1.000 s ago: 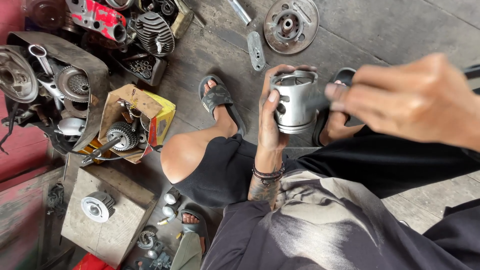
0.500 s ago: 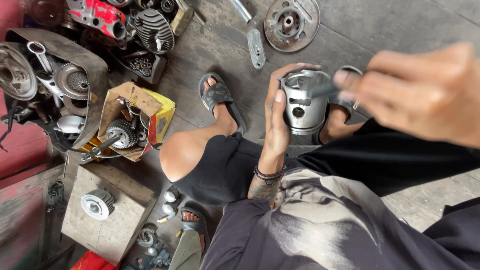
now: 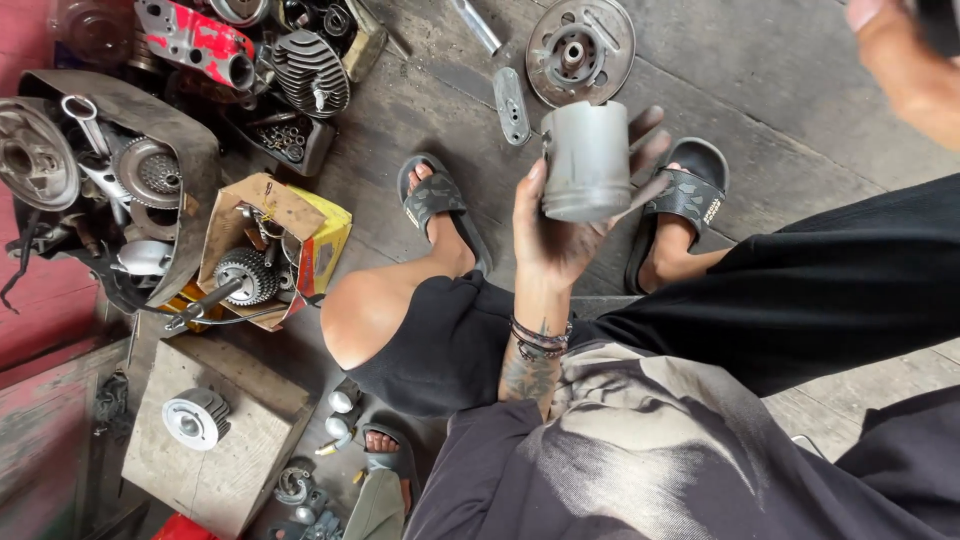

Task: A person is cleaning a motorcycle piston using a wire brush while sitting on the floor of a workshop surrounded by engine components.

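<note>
To the left, the cardboard box (image 3: 300,225) of gears sits on the floor as before. At centre, our left hand (image 3: 560,225) grips the grey piston (image 3: 586,160) with its fingers wrapped round the skirt, held above our sandalled feet; it has turned, so we now see its plain side. Our right hand (image 3: 905,60) has pulled off to the upper right corner, mostly out of frame; we cannot tell its grip.

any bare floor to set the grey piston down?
Yes: bare concrete floor right of the round metal disc, beyond the black sandal. Crowded left: torn cardboard box of gears and engine parts. Left hand holds the grey metal piston.
</note>
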